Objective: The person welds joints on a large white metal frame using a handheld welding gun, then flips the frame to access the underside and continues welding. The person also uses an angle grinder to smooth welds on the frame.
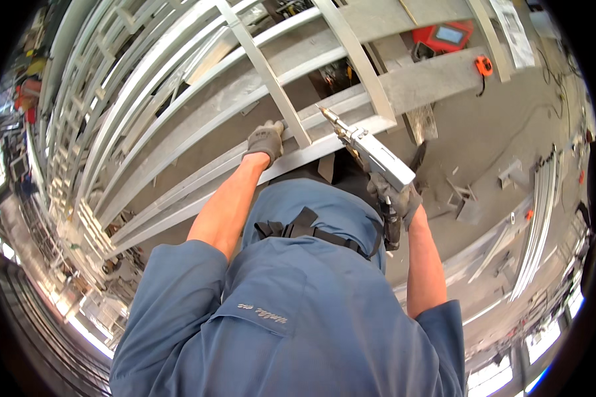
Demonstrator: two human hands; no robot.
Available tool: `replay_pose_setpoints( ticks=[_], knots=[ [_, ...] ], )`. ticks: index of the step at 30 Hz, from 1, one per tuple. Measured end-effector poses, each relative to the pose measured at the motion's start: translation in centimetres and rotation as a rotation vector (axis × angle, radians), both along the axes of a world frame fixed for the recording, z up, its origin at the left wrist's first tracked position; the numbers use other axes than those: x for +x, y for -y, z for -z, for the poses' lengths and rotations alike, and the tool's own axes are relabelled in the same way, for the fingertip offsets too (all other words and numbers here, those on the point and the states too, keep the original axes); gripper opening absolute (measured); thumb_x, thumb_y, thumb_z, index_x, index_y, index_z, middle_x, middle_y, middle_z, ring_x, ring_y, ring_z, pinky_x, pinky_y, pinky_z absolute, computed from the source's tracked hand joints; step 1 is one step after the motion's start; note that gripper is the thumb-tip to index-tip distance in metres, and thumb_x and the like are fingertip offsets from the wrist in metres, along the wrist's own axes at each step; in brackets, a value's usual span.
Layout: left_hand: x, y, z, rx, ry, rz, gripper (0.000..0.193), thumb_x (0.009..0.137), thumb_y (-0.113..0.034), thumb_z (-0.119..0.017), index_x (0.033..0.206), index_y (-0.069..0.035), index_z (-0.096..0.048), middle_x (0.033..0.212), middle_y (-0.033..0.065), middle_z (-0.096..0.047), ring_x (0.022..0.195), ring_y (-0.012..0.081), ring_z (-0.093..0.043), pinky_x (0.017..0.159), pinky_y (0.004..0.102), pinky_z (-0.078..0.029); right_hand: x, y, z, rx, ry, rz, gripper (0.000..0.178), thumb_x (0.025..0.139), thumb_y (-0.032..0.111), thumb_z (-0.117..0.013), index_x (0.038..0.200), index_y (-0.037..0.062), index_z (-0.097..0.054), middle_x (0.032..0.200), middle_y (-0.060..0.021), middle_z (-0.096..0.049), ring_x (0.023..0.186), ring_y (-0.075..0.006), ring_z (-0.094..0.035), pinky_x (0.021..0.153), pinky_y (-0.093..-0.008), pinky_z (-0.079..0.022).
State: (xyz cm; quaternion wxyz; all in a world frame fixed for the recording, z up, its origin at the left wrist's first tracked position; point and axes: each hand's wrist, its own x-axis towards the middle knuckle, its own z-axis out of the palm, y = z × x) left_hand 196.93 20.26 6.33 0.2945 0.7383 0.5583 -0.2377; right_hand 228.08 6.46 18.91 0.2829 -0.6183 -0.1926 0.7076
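A grey work glove covers my left hand (267, 140), whose fingers curl over a rail of the pale metal frame (331, 140), close to a crossbar (275, 86). My right hand (402, 198), gloved too, is wrapped round the grip of a handheld welding gun (381, 159). This gun has a silver box-like body and a brass-coloured nozzle. Its tip points forward and left, over the gap between two crossbars near the frame's corner. Whether the nozzle touches metal I cannot tell. The gun's body partly hides my right fingers.
Long metal rails and ladder-like frames (116, 86) fill the left side. Ahead on the right are a red device with a screen (447, 36) and an orange tape measure (483, 65). Metal offcuts (465, 202) and a bundle of long bars (538, 218) lie at the right.
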Motion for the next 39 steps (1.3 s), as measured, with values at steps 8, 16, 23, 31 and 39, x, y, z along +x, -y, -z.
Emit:
replay_pose_setpoints(
  ticks=[8,16,23,31,39],
  knots=[
    [0.8,2.4,-0.5,0.103,0.001,-0.294,0.030,0.081,-0.020,-0.068,0.109,-0.011,-0.064,0.123,0.0158,-0.063,0.117,0.0369,-0.061,0.099,0.0476,-0.049,8.8,2.7,10.2,0.228,0.079,-0.258,0.043,0.095,0.030,-0.062,0.125,-0.0004,-0.063,0.094,-0.0057,-0.068,0.082,-0.0166,-0.063,0.071,-0.0321,-0.052],
    [-1.2,9.1,-2.0,0.327,0.167,-0.416,0.051,0.085,-0.026,-0.067,0.132,-0.008,-0.059,0.143,0.0198,-0.054,0.132,0.0355,-0.051,0.110,0.0483,-0.041,7.0,-0.5,11.0,0.319,-0.114,-0.069,0.048,0.099,0.037,-0.064,0.131,0.0009,-0.058,0.080,-0.0006,-0.062,0.068,-0.0097,-0.058,0.058,-0.0247,-0.048],
    [-9.0,18.9,-5.3,0.408,0.245,-0.669,0.055,0.084,-0.030,-0.069,0.133,-0.007,-0.059,0.138,0.0170,-0.059,0.129,0.0339,-0.055,0.110,0.0445,-0.042,-4.7,1.1,3.3,0.587,0.183,-0.334,0.047,0.095,0.038,-0.057,0.115,-0.0038,-0.064,0.078,-0.0066,-0.064,0.060,-0.0154,-0.059,0.055,-0.0303,-0.050],
    [-25.6,33.1,-6.7,0.395,0.251,-0.977,0.055,0.088,-0.035,-0.067,0.136,-0.008,-0.056,0.142,0.0144,-0.055,0.134,0.0318,-0.051,0.112,0.0432,-0.039,-23.1,2.6,2.4,0.520,0.178,-0.780,0.043,0.096,0.034,-0.057,0.116,-0.0024,-0.065,0.081,-0.0076,-0.066,0.063,-0.0164,-0.061,0.056,-0.0313,-0.051],
    [-38.8,47.6,-9.4,0.276,0.312,-1.380,0.052,0.094,-0.041,-0.059,0.134,-0.008,-0.058,0.135,0.0166,-0.060,0.127,0.0356,-0.057,0.105,0.0453,-0.046,-41.8,3.4,2.1,0.519,0.159,-1.162,0.039,0.098,0.031,-0.057,0.118,-0.0009,-0.065,0.083,-0.0086,-0.067,0.066,-0.0174,-0.063,0.058,-0.0323,-0.052]
  ],
)
